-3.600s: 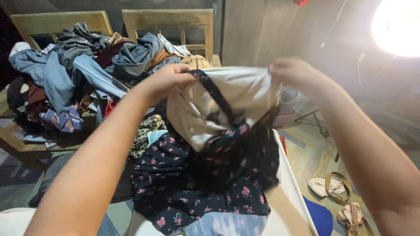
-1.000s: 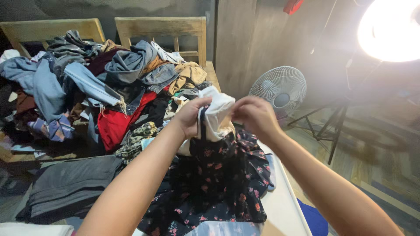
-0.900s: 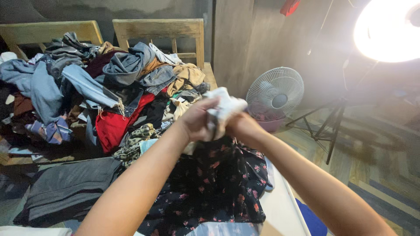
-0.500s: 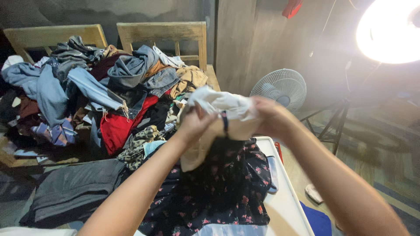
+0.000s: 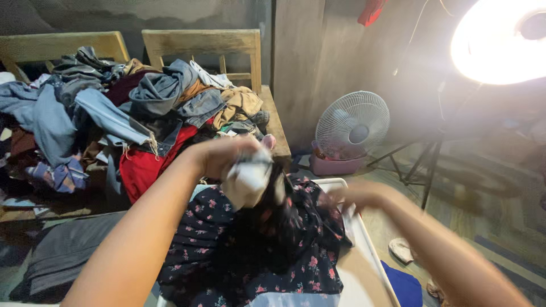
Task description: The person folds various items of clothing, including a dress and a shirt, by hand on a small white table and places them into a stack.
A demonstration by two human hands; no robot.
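Left hand is gripping a bunched pale cloth, fingers clamped around its top, the wad hanging just above the dark floral garment. Right hand is motion-blurred, sitting at the right edge of the floral garment and touching its fabric; cannot tell whether its fingers are closed or spread (too smeared). The floral garment is lying spread over a white desk, covering most of it, with the desk's rim showing to the garment's right. Behind and to the left of the floral garment a big clothes pile is heaping up against two wooden chair backs; a red piece is poking out at the pile's near edge. A grey garment is lying flat left of the floral one. Right of the floral garment, further back, a small white fan is standing on the floor, and a bright round lamp is glaring above it.
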